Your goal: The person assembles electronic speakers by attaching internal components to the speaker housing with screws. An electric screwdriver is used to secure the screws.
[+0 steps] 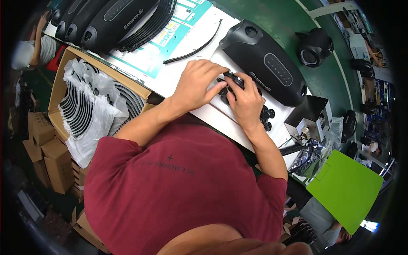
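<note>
Both of my hands meet over the white table, their fingers closed on a small black rounded part [234, 79] whose exact kind is hard to make out. My left hand [196, 83] pinches it from the left, and my right hand [246, 101] grips it from the right. More small black round parts [267, 115] lie on the table just beyond my right wrist, and others are partly hidden under my fingers. Just behind my hands rests a large black portable speaker [267, 63], lying aslant. A thin black curved strip [193, 50] lies farther left.
Several black speakers [114, 21] and a fan of black strips [148, 29] stand at the far left. An open carton [57, 100] of plastic-wrapped curved strips is on my left. To the right are a metal fixture [312, 121], a green board [346, 189] and another speaker [315, 46].
</note>
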Demonstrator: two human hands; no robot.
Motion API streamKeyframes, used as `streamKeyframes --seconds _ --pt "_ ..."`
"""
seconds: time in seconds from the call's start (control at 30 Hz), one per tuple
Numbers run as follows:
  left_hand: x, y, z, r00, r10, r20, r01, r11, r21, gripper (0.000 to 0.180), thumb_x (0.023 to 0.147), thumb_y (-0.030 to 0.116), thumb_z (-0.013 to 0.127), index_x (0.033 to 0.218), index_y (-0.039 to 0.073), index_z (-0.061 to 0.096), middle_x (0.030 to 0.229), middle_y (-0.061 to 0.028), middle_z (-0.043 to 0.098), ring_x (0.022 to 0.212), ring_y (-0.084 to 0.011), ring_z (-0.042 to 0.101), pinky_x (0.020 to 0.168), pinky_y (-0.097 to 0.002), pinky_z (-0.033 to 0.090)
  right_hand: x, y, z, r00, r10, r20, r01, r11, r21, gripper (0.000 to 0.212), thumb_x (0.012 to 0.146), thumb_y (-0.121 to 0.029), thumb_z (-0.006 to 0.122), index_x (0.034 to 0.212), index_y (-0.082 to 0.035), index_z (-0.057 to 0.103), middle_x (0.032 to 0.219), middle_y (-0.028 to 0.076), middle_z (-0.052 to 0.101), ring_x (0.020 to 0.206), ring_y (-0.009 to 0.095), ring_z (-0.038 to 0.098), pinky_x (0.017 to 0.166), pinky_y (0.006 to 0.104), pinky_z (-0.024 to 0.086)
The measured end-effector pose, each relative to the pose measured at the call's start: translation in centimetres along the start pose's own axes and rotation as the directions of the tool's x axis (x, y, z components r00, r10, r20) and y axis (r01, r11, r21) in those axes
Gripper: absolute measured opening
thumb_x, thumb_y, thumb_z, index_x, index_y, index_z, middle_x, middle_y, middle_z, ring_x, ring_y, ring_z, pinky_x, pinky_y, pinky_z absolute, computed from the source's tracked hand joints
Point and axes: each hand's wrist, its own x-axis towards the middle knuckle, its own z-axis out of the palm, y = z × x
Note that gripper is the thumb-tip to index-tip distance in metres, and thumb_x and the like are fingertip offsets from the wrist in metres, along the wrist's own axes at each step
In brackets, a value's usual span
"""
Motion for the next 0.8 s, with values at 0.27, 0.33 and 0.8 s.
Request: streamKeyframes --seconds 0.27,0.33,0.8 --pt "-0.1 -1.2 1.2 0.958 -0.123 0.261 0.063 0.972 0.227 0.031 0.089 0.015 0.078 0.119 0.012 0.075 0.112 -0.0018 0.074 0.102 -0.0226 0.067 0.087 -0.0384 0.045 -0.3 0.8 -2.3 0.990 -0.036 0.138 0.020 0.993 0.115 0.043 0.077 -0.015 0.087 0.119 -0.010 0.078 0.137 0.008 0.067 0.116 0.029 0.067 0.098 0.0429 0.054" --pt "0.0 -1.3 1.1 0.933 -0.142 0.332 0.050 0.962 0.269 0.031 0.088 0.014 0.078 0.119 0.012 0.075 0.111 -0.0015 0.074 0.101 -0.0224 0.067 0.086 -0.0379 0.045 -0.6 1.5 -2.7 0.993 -0.014 0.120 -0.008 0.983 0.182 0.037 0.082 -0.013 0.084 0.118 -0.009 0.079 0.135 0.011 0.070 0.116 0.031 0.069 0.101 0.0441 0.053" --pt "3.4 -0.6 -1.7 0.755 -0.117 0.645 -0.091 0.955 0.281 0.037 0.080 0.017 0.085 0.114 0.008 0.078 0.116 -0.0037 0.072 0.114 -0.0248 0.063 0.097 -0.0385 0.048 -3.9 5.4 -5.3 0.969 0.093 -0.230 0.004 0.921 0.391 0.032 0.086 0.006 0.077 0.117 -0.002 0.076 0.092 0.010 0.080 0.072 0.026 0.070 0.071 0.0356 0.055"
